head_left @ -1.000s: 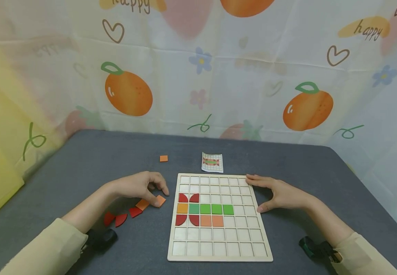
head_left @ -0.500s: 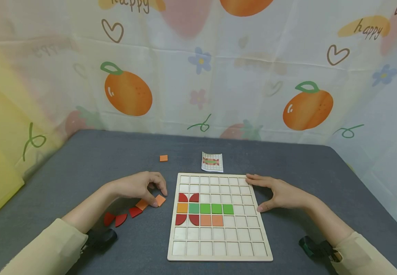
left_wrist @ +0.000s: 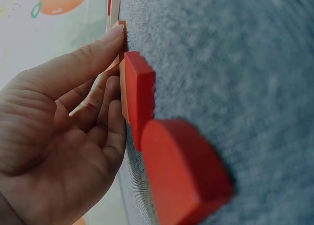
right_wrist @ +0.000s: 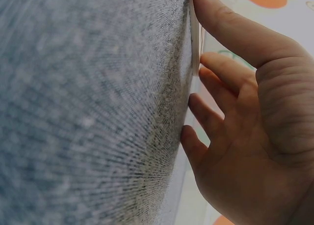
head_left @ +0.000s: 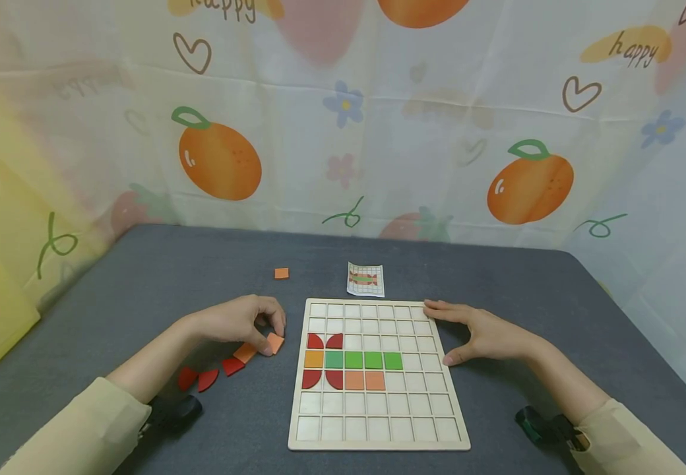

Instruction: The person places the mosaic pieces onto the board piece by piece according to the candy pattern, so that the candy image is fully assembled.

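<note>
My left hand (head_left: 239, 322) is at the left of the grid board (head_left: 380, 425), with its thumb and forefinger pinching an orange square tile (head_left: 275, 343) on the table. In the left wrist view the thumb (left_wrist: 114, 36) lies on that tile and the other fingers curl. Beside the hand lie another orange tile (head_left: 245, 352), a red tile (head_left: 233, 366) and two red quarter-round tiles (head_left: 208, 380). The board holds red, yellow, teal, green and salmon tiles. My right hand (head_left: 491, 336) rests on the board's right edge, fingers extended and thumb apart.
Behind the board lies a small printed card (head_left: 365, 280) showing a coloured grid pattern. A lone orange tile (head_left: 281, 273) sits farther back on the dark table (head_left: 212, 264). A printed curtain (head_left: 408, 152) hangs behind the table.
The forefinger of my left hand has drawn in toward the thumb, against the orange tile. My right hand has stayed at the board's edge.
</note>
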### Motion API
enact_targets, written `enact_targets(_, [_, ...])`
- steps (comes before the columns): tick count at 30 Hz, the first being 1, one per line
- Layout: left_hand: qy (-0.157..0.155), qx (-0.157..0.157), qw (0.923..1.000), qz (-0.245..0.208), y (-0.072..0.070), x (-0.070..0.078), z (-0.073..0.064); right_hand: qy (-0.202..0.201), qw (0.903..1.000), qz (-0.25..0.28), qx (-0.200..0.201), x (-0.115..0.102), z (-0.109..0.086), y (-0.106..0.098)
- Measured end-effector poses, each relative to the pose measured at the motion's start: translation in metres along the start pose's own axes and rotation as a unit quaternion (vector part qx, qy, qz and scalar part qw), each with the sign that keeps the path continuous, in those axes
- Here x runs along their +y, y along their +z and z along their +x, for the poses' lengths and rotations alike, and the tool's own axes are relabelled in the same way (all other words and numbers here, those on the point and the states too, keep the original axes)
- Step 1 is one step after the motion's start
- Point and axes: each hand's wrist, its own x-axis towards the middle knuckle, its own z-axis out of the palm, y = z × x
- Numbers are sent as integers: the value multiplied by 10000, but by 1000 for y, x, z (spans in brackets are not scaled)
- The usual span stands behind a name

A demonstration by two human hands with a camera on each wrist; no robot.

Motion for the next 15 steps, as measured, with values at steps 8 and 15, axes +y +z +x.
enact_targets(8, [-14, 80, 9998, 196, 0, 3, 0, -16, 10000, -23, 7, 0, 0, 0])
enact_targets(15, [38, 219, 9998, 6, 1, 5, 2, 2, 10000, -26, 33, -1, -1, 0])
